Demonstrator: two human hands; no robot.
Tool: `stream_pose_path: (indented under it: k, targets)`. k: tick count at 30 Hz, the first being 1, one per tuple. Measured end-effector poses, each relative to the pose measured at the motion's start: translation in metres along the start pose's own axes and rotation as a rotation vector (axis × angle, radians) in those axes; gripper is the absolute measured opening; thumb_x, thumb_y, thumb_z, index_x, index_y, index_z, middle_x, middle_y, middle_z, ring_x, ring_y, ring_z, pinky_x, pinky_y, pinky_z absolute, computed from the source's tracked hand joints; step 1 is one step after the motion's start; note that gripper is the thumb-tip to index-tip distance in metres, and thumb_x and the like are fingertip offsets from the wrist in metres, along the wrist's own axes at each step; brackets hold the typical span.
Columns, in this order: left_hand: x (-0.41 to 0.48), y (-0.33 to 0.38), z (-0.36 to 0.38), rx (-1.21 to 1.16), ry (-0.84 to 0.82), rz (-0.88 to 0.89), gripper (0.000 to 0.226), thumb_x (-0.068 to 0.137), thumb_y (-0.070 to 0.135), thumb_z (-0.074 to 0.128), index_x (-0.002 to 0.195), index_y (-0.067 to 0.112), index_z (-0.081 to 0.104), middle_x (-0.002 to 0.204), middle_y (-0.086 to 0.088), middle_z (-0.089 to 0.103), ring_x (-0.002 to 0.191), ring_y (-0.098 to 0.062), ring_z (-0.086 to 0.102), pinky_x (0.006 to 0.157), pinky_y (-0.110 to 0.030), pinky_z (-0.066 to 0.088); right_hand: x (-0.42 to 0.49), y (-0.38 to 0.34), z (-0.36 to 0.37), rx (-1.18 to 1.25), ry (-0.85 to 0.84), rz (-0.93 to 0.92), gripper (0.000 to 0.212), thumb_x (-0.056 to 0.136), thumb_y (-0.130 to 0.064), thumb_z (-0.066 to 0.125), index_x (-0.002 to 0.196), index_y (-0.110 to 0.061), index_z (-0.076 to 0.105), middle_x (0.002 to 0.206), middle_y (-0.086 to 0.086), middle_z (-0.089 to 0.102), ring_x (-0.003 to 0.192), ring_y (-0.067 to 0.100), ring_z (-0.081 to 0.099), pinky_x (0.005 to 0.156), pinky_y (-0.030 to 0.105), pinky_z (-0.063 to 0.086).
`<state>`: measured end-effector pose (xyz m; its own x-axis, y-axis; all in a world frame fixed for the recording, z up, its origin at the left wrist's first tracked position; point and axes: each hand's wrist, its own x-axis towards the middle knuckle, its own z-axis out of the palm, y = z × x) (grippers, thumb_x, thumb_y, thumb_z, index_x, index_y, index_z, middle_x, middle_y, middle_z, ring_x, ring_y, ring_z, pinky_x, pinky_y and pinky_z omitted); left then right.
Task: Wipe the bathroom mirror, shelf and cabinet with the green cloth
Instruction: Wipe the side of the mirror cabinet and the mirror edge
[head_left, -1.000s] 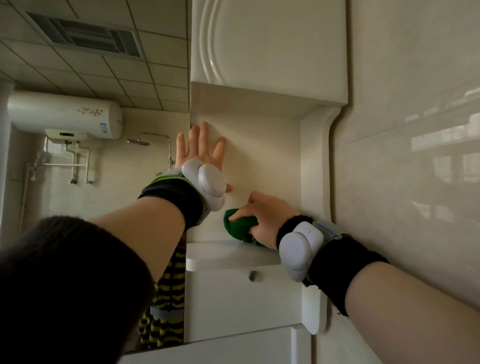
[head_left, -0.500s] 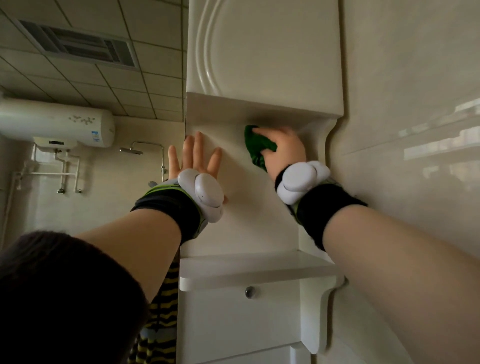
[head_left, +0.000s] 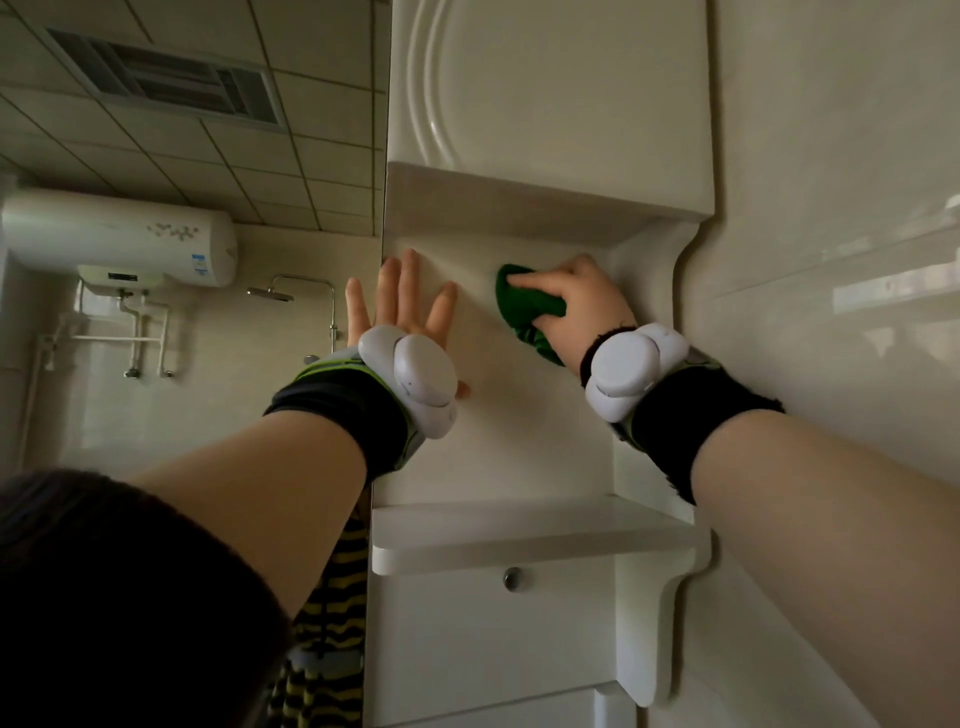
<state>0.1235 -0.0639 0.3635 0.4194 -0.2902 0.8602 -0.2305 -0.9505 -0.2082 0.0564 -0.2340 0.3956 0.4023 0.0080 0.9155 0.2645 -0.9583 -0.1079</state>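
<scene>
Two hands: left hand (head_left: 402, 306), right hand (head_left: 582, 306); one green cloth (head_left: 522, 306); one shelf (head_left: 519, 535); one knob (head_left: 512, 578); one water heater (head_left: 119, 236); one shower head (head_left: 270, 294).

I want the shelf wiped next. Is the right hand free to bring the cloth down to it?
Probably yes. The right hand grips the cloth on the back panel above the shelf, the panel between them looks bare, and the left hand lies flat off to the side.
</scene>
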Motion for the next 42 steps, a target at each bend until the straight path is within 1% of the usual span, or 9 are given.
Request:
stream_pose_path:
  k: [6, 15, 19, 22, 27, 31, 34, 38, 42]
  targets:
    - [0.003, 0.0, 0.001, 0.025, -0.014, 0.006, 0.103, 0.074, 0.072, 0.051, 0.147, 0.025, -0.005, 0.15, -0.017, -0.025, 0.14, -0.036, -0.016, 0.11, -0.056, -0.007, -0.024, 0.0, 0.004, -0.018, -0.029, -0.014, 0.051, 0.083, 0.001, 0.053, 0.118, -0.034, 0.062, 0.11, 0.002, 0.045, 0.106, 0.024, 0.045, 0.094, 0.026, 0.038]
    - [0.001, 0.002, 0.002, 0.025, 0.023, 0.009, 0.103, 0.074, 0.069, 0.055, 0.147, 0.021, 0.0, 0.151, -0.02, -0.02, 0.141, -0.039, -0.011, 0.112, -0.052, -0.005, -0.039, 0.001, 0.01, -0.018, -0.05, 0.009, 0.052, 0.083, 0.003, 0.052, 0.116, -0.035, 0.062, 0.1, -0.007, 0.039, 0.103, 0.021, 0.043, 0.088, 0.025, 0.037]
    - [-0.001, 0.006, 0.003, 0.045, 0.05, 0.004, 0.092, 0.085, 0.056, 0.052, 0.147, 0.018, -0.005, 0.151, -0.022, -0.019, 0.141, -0.04, -0.011, 0.113, -0.049, -0.007, -0.049, 0.001, 0.012, -0.036, -0.101, 0.023, 0.052, 0.083, 0.003, 0.052, 0.117, -0.035, 0.061, 0.099, -0.008, 0.038, 0.103, 0.021, 0.043, 0.088, 0.024, 0.036]
    - [-0.003, 0.008, 0.004, -0.01, 0.051, 0.01, 0.1, 0.083, 0.057, 0.055, 0.147, 0.018, -0.011, 0.152, -0.018, -0.022, 0.141, -0.036, -0.014, 0.113, -0.044, -0.007, -0.057, 0.0, 0.011, -0.053, -0.154, 0.03, 0.052, 0.084, 0.002, 0.051, 0.119, -0.036, 0.06, 0.1, -0.007, 0.037, 0.103, 0.021, 0.042, 0.087, 0.023, 0.036]
    - [0.0, 0.011, -0.002, -0.118, -0.001, 0.052, 0.085, 0.088, 0.039, 0.058, 0.148, 0.025, 0.0, 0.154, -0.015, -0.017, 0.142, -0.033, -0.011, 0.114, -0.04, 0.012, -0.064, 0.002, 0.012, -0.065, -0.241, 0.064, 0.052, 0.086, -0.002, 0.047, 0.12, -0.04, 0.058, 0.101, -0.005, 0.04, 0.1, 0.022, 0.042, 0.087, 0.028, 0.04]
    - [-0.002, 0.015, -0.007, -0.112, -0.033, 0.05, 0.077, 0.092, 0.039, 0.05, 0.149, 0.022, 0.001, 0.153, -0.017, -0.019, 0.142, -0.035, -0.011, 0.113, -0.043, 0.014, -0.068, 0.005, 0.014, -0.089, -0.309, 0.093, 0.046, 0.091, -0.011, 0.047, 0.117, -0.047, 0.056, 0.096, -0.008, 0.036, 0.094, 0.019, 0.043, 0.078, 0.023, 0.034]
    - [-0.003, 0.021, -0.01, -0.143, -0.062, 0.009, 0.076, 0.091, 0.04, 0.049, 0.148, 0.022, 0.002, 0.153, -0.015, -0.021, 0.142, -0.035, -0.014, 0.113, -0.045, 0.011, -0.072, 0.005, 0.013, -0.046, -0.335, 0.095, 0.042, 0.092, -0.013, 0.048, 0.105, -0.051, 0.06, 0.099, -0.008, 0.039, 0.094, 0.018, 0.043, 0.08, 0.023, 0.035]
    - [0.0, 0.027, -0.007, -0.12, -0.039, 0.001, 0.087, 0.085, 0.053, 0.053, 0.147, 0.018, 0.003, 0.151, -0.02, -0.021, 0.141, -0.039, -0.012, 0.113, -0.046, 0.013, -0.078, 0.0, 0.008, 0.067, -0.363, 0.132, 0.053, 0.092, -0.02, 0.054, 0.06, -0.063, 0.051, 0.103, -0.002, 0.048, 0.1, 0.026, 0.05, 0.085, 0.032, 0.044]
    - [0.006, 0.027, 0.003, -0.042, -0.074, 0.003, 0.094, 0.085, 0.057, 0.052, 0.146, 0.016, -0.006, 0.147, -0.024, -0.028, 0.139, -0.043, -0.015, 0.113, -0.049, 0.011, -0.082, 0.005, 0.008, -0.052, -0.428, 0.082, 0.036, 0.091, -0.014, 0.05, 0.1, -0.047, 0.063, 0.11, -0.004, 0.046, 0.101, 0.02, 0.048, 0.088, 0.027, 0.043]
